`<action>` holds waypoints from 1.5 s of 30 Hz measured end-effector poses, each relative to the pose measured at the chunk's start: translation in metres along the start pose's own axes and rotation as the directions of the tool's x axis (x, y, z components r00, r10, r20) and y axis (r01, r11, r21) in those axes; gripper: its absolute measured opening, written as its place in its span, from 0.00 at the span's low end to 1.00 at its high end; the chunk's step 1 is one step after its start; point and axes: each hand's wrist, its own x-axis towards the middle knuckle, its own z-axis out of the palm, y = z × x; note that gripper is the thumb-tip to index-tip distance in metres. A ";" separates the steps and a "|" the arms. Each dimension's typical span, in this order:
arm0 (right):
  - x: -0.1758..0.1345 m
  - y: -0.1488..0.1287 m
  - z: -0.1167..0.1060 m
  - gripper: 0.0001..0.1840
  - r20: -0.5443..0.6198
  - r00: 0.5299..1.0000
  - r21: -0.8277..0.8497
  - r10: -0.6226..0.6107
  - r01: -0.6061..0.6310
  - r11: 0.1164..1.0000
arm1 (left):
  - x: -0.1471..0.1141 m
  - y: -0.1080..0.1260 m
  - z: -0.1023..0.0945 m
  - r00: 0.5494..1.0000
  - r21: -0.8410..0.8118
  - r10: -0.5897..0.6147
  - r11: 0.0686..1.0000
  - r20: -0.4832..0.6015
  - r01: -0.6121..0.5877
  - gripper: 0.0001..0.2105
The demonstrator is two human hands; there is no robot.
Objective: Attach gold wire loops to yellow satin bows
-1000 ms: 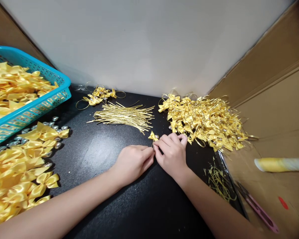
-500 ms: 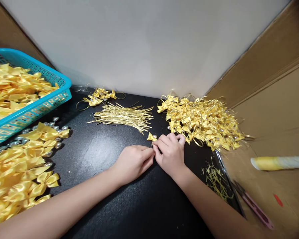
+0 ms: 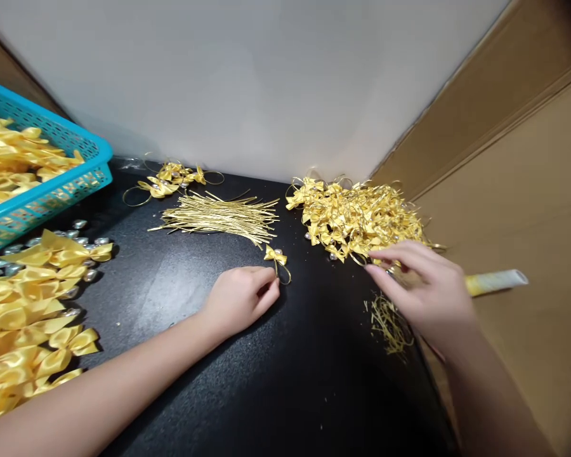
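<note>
- Near the middle of the desk [image 3: 247,393], between the wire bundle [image 3: 223,214] and the near edge, lies the yellow bow [image 3: 276,255], with a silver bead [image 3: 278,251] at its centre and a gold wire loop [image 3: 290,274] running toward the person.
- Left hand [image 3: 245,301]: closed, low over the desk, thumb and forefinger pinching the near end of the wire loop. The exact point of contact is hidden by the fingers.
- Right hand [image 3: 426,289]: thumb and forefinger parted, nothing visible between the tips. It hangs above the right edge of the desk, just beside the pile of finished-looking bows [image 3: 361,219] and above the wire offcuts [image 3: 390,324].
- Weight: the bow is probably very light; it should shift at the slightest pull on the wire.
- Stiffness: the ribbon appears soft and satin-like, liable to crease or flatten under pressure. The wire appears thin and springy, likely to keep a bend once formed.
- Surface: the sheen suggests slippery ribbon and a smooth bead. A fingertip grip is advisable, not a palm grip.
- Fragility: the bead's fixing cannot be judged from this view; pulling on it is best avoided.
- Recommended hold: the wire just below the knot, where the loop meets the ribbon. Pinching the tails alone leaves the bow free to swing.
- Clearance: neighbouring loops in the pile overlap and may snag.
</note>
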 end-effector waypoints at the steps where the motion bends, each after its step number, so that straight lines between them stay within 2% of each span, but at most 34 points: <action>1: -0.016 0.012 -0.014 0.07 0.009 0.999 -0.065 0.047 -0.047 0.997 | 0.000 0.000 0.000 1.000 -0.007 0.002 1.000 0.000 -0.002 0.13; 3: -0.055 0.036 -0.033 0.10 0.083 0.987 -0.167 0.138 -0.123 0.978 | 0.000 -0.001 0.000 1.000 -0.024 0.006 1.000 -0.003 -0.006 0.13; 5: -0.096 0.059 -0.042 0.15 0.135 0.961 -0.247 0.242 -0.204 0.947 | -0.001 -0.003 0.000 1.000 -0.049 0.008 0.999 -0.015 -0.008 0.13; 8: -0.145 0.082 -0.044 0.22 0.135 0.925 -0.333 0.354 -0.294 0.896 | 0.000 -0.003 -0.001 0.998 -0.105 0.037 0.994 -0.041 -0.042 0.12; 10: -0.165 0.091 -0.044 0.23 0.119 0.900 -0.390 0.418 -0.345 0.854 | 0.000 -0.003 -0.003 0.995 -0.160 0.065 0.984 -0.070 -0.075 0.11; 14: -0.184 0.101 -0.042 0.22 0.118 0.855 -0.414 0.505 -0.420 0.807 | 0.002 -0.002 -0.006 0.991 -0.289 0.048 0.954 -0.124 -0.082 0.10; 19: -0.188 0.113 -0.031 0.25 0.089 0.885 -0.486 0.458 -0.363 0.795 | 0.003 -0.005 -0.007 0.988 -0.437 -0.042 0.899 -0.148 -0.027 0.11; 24: -0.188 0.121 -0.025 0.23 0.074 0.907 -0.553 0.416 -0.310 0.774 | 0.003 -0.008 -0.006 0.982 -0.513 -0.093 0.858 -0.167 -0.006 0.12; 26: -0.183 0.118 -0.027 0.22 0.049 0.917 -0.544 0.397 -0.308 0.780 | 0.003 -0.009 -0.006 0.981 -0.540 -0.105 0.841 -0.163 0.000 0.12; 28: -0.171 0.107 -0.029 0.22 -0.043 0.912 -0.492 0.409 -0.376 0.785 | 0.004 -0.010 -0.005 0.982 -0.563 -0.115 0.826 -0.147 0.012 0.12; 30: -0.150 0.085 -0.028 0.20 -0.215 0.850 -0.377 0.482 -0.527 0.762 | 0.004 -0.011 -0.005 0.984 -0.575 -0.118 0.818 -0.136 0.019 0.12; 31: -0.136 0.070 -0.025 0.19 -0.192 0.842 -0.303 0.505 -0.540 0.785 | 0.004 -0.011 -0.005 0.984 -0.574 -0.118 0.819 -0.135 0.019 0.12; 32: -0.120 0.054 -0.020 0.17 -0.145 0.853 -0.220 0.502 -0.523 0.824 | 0.004 -0.010 -0.005 0.983 -0.569 -0.118 0.822 -0.137 0.019 0.12; 34: -0.085 0.021 -0.002 0.15 -0.015 0.918 -0.081 0.397 -0.397 0.914 | 0.004 -0.010 -0.007 0.982 -0.551 -0.119 0.834 -0.147 0.019 0.12; 37: -0.037 -0.017 0.040 0.15 0.110 0.981 0.120 0.159 -0.172 0.978 | 0.005 -0.008 -0.009 0.981 -0.536 -0.126 0.844 -0.149 0.027 0.13; 38: -0.024 -0.024 0.055 0.16 0.142 0.986 0.171 0.089 -0.113 0.979 | 0.005 -0.008 -0.010 0.981 -0.537 -0.126 0.843 -0.149 0.027 0.13; 41: 0.000 -0.028 0.091 0.15 0.162 0.987 0.172 0.005 -0.033 0.984 | 0.004 -0.008 -0.011 0.980 -0.541 -0.134 0.840 -0.147 0.034 0.13; 45: 0.006 -0.015 0.111 0.15 0.122 0.991 0.067 -0.053 0.045 0.997 | 0.005 -0.009 -0.011 0.975 -0.547 -0.173 0.834 -0.138 0.071 0.13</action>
